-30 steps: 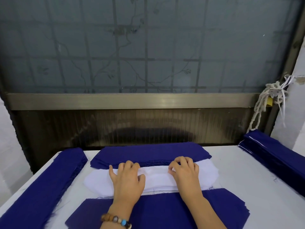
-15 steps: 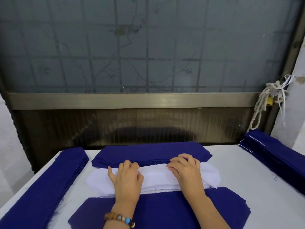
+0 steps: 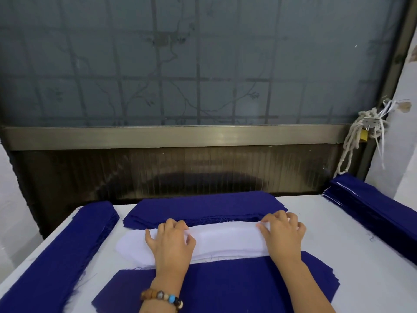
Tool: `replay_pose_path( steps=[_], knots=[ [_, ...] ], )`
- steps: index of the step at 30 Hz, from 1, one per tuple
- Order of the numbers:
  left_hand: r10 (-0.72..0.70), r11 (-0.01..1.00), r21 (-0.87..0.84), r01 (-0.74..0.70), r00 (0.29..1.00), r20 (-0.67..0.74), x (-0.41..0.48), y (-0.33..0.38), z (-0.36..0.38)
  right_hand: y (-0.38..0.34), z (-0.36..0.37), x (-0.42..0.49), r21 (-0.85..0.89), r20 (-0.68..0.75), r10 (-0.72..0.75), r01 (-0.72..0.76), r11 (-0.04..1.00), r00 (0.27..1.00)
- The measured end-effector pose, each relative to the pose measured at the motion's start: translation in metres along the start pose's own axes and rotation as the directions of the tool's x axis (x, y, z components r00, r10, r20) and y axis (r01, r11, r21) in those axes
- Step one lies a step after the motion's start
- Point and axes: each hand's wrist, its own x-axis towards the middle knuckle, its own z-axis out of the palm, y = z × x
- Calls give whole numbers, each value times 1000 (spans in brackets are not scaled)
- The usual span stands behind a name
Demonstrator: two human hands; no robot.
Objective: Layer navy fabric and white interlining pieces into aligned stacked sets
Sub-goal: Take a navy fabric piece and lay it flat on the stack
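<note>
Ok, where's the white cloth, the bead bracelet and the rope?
white interlining (image 3: 225, 240): head view, bare middle of the top piece.
bead bracelet (image 3: 172, 298): head view, its blue bead.
rope (image 3: 350, 141): head view, hanging loops.

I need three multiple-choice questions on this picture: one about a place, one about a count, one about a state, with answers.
1. Where does the white interlining pile lie?
A. On the floor
B. Between the far navy stack and the near navy stack
C. On the window ledge

2. How many navy stacks lie on the table?
A. Two
B. Four
C. Six

3. What are the hands doing?
A. Hanging idle
B. Holding scissors
C. Both gripping the top white piece

Answers:
1 B: navy borders its far and near edges.
2 B: left navy stack, right navy stack, plus those two.
3 C: left hand and right hand curl fingers round it.
</note>
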Motion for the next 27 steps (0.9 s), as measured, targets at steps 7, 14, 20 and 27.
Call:
replay_pose_path(
  steps=[7, 14, 20, 27],
  knots=[
    [-80, 996, 47, 79, 997, 21, 4, -7, -5, 26, 0, 8, 13, 135, 304, -308, 951, 943],
    [-303, 950, 77, 302, 953, -4, 6, -24, -11, 33, -2, 13, 70, 194, 444, -464, 883, 875],
    [-414, 910, -5, 415, 908, 56, 10, -38, -15, 31, -3, 11, 57, 165, 458, -472, 880, 873],
    [-412, 897, -72, 436, 885, 217, 22, -62, -33, 29, -3, 8, 52, 136, 438, -448, 893, 889]
  ],
)
